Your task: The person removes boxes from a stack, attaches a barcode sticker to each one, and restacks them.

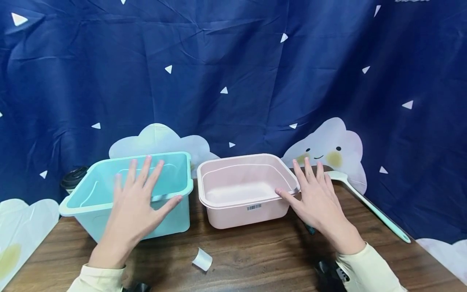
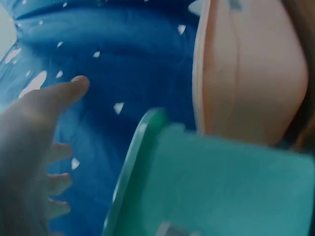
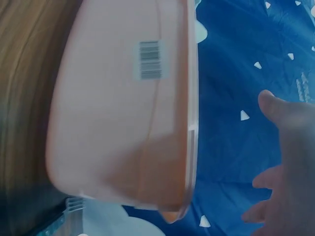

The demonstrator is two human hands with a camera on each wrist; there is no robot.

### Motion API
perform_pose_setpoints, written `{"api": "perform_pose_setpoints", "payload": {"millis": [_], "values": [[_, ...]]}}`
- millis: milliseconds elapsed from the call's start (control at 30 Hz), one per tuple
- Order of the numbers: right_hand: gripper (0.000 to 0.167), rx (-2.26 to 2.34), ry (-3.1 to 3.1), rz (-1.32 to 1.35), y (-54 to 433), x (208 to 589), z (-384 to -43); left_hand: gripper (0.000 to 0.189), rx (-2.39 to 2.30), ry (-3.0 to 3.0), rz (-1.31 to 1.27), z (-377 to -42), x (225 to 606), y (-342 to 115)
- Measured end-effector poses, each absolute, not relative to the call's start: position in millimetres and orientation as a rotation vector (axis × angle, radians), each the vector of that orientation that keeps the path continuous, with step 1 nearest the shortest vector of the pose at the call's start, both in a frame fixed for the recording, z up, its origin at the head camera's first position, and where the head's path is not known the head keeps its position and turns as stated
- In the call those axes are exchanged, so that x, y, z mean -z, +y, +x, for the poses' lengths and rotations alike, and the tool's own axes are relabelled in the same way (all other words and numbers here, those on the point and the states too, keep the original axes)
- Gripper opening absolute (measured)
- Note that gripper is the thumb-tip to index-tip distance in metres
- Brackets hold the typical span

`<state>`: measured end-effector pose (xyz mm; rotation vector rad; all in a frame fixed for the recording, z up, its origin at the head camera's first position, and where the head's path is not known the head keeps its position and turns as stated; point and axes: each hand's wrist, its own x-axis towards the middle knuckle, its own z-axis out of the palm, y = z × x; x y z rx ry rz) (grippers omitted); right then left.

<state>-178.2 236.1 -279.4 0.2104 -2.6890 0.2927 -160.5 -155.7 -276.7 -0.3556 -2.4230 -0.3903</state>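
My left hand (image 1: 135, 207) is held with spread fingers in front of and above a turquoise plastic bin (image 1: 171, 221). In the left wrist view, its fingers (image 2: 59, 183) are apart from the bin's rim. My right hand (image 1: 319, 198), also spread, hovers by the right end of a pink plastic basin (image 1: 233, 217) with a barcode label. The right wrist view has this hand's thumb (image 3: 275, 105) away from the basin's rim. Neither hand holds anything. The inside of the pink basin looks bare; part of the turquoise bin's inside is hidden by my left hand.
A curved white piece (image 1: 202, 259) lies on the wooden table (image 1: 251, 259) in front. To the right lies a long utensil with a white head and turquoise handle (image 1: 386, 221). A fork-like utensil (image 3: 75, 204) is beside the basin. A black-lidded cup (image 1: 74, 177) stands behind the bin.
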Motion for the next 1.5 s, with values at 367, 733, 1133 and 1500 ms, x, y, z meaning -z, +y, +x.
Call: {"api": "perform_pose_setpoints", "payload": {"millis": [367, 733, 1133, 1500], "values": [[0.095, -0.379, -2.699, 0.126, 243, 296, -199, 0.048, 0.498, -2.050, -0.736, -167, 307, -100], [0.085, -0.544, -2.617, 0.119, 237, 314, -208, 0.040, 0.622, -2.217, -0.470, -166, 329, -72], [0.081, -0.698, -2.581, 0.114, 235, 315, -206, 0.049, 0.862, -2.436, -0.322, -168, 328, -67], [0.081, -0.858, -2.502, 0.067, 241, 309, -201, 0.046, 1.237, -2.406, -0.176, -163, 325, -53]]}}
